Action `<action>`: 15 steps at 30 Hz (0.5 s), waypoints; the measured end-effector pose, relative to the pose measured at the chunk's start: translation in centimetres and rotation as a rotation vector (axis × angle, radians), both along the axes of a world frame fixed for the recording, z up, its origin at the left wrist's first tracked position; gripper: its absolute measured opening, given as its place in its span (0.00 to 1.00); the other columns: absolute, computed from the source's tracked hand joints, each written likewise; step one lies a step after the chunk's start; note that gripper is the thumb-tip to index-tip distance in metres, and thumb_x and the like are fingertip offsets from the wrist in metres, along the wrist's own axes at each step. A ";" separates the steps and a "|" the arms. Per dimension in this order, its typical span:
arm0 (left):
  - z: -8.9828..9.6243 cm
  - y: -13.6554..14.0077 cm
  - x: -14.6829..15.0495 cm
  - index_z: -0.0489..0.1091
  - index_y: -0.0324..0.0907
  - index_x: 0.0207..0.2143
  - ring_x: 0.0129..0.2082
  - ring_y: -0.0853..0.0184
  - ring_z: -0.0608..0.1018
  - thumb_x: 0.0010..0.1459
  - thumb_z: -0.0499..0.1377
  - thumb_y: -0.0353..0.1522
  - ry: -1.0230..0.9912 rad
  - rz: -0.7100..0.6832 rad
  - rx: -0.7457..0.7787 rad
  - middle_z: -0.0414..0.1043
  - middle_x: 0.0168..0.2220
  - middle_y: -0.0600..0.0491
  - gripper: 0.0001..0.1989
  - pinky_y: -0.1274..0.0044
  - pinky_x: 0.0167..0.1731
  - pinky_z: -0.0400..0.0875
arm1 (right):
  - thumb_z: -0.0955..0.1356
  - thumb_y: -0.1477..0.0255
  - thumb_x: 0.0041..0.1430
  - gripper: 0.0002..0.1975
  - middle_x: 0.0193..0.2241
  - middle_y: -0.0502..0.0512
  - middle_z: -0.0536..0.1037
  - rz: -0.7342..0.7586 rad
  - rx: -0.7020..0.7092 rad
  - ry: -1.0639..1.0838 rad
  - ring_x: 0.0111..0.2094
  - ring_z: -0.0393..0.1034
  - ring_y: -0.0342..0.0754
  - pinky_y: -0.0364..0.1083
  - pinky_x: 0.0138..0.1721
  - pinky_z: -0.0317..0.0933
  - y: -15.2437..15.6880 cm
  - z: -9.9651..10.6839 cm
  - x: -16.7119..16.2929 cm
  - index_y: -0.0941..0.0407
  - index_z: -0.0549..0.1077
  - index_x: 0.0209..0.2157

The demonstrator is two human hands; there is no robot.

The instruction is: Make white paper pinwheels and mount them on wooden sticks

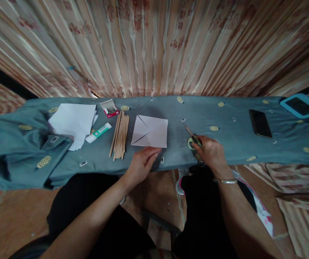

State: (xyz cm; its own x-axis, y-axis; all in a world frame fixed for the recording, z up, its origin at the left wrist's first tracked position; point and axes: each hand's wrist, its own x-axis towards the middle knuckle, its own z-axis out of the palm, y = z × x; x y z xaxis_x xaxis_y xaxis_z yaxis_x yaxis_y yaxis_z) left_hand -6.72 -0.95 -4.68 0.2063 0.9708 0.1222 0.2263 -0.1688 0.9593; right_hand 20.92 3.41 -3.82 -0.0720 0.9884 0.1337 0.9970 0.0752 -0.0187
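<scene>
A white square of paper (pixel 154 130) lies on the cloth in front of me, with slits running from its corners toward the middle. My left hand (pixel 143 163) is at its near edge, fingers pressed together on the paper's border. To the right, my right hand (pixel 211 151) is closed around the green handles of a pair of scissors (pixel 190 133). The blades point up and left, away from me, and lie apart from the paper. Part of the handles is hidden by my fingers.
Left of the square lie several wooden sticks (pixel 120 136), a glue stick (pixel 99 132), an open small red box (pixel 109 108) and a stack of white paper (pixel 75 120). A phone (pixel 260 123) and a blue-framed tablet (pixel 301 105) lie right. The cloth-covered table (pixel 235 142) backs onto a curtain (pixel 154 50).
</scene>
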 end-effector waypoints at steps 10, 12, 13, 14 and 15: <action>-1.0 3.8 -2.0 0.67 0.32 0.58 0.67 0.46 0.61 0.63 0.57 0.31 0.714 -0.100 0.287 0.62 0.65 0.33 0.22 0.53 0.64 0.58 | 0.60 0.69 0.68 0.17 0.48 0.69 0.80 0.168 0.149 0.216 0.48 0.75 0.60 0.56 0.51 0.67 1.2 -0.1 -4.2 0.61 0.76 0.49; -0.8 4.1 -1.8 0.67 0.31 0.59 0.68 0.46 0.61 0.63 0.58 0.31 0.722 -0.136 0.265 0.62 0.65 0.31 0.23 0.54 0.64 0.58 | 0.60 0.69 0.68 0.17 0.48 0.68 0.81 0.205 0.142 0.263 0.49 0.75 0.60 0.57 0.53 0.67 1.5 -0.2 -5.2 0.60 0.76 0.50; -0.8 4.1 -1.8 0.66 0.31 0.59 0.68 0.47 0.60 0.63 0.59 0.32 0.719 -0.153 0.254 0.62 0.64 0.31 0.23 0.55 0.65 0.57 | 0.60 0.69 0.68 0.17 0.48 0.67 0.81 0.225 0.145 0.284 0.50 0.75 0.60 0.58 0.54 0.67 1.6 -0.3 -5.7 0.59 0.76 0.50; -0.8 4.2 -1.7 0.66 0.30 0.58 0.68 0.47 0.60 0.63 0.60 0.32 0.714 -0.160 0.247 0.62 0.64 0.30 0.24 0.57 0.65 0.56 | 0.60 0.68 0.68 0.17 0.48 0.66 0.81 0.248 0.149 0.304 0.51 0.75 0.59 0.58 0.55 0.66 1.7 -0.5 -6.1 0.59 0.76 0.50; -0.9 4.2 -1.6 0.66 0.30 0.59 0.69 0.48 0.60 0.63 0.60 0.32 0.718 -0.175 0.248 0.61 0.65 0.30 0.24 0.57 0.66 0.56 | 0.60 0.68 0.69 0.17 0.48 0.65 0.81 0.272 0.153 0.321 0.51 0.75 0.59 0.58 0.56 0.66 1.8 -0.6 -6.5 0.59 0.76 0.50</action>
State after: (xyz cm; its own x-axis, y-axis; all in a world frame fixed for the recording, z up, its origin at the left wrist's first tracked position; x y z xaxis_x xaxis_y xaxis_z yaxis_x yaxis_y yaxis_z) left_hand -8.34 3.21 -5.56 0.4646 0.8786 0.1104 0.7279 -0.4500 0.5173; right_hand 14.45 5.17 -4.39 -0.2573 0.9063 0.3352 0.8862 0.3596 -0.2920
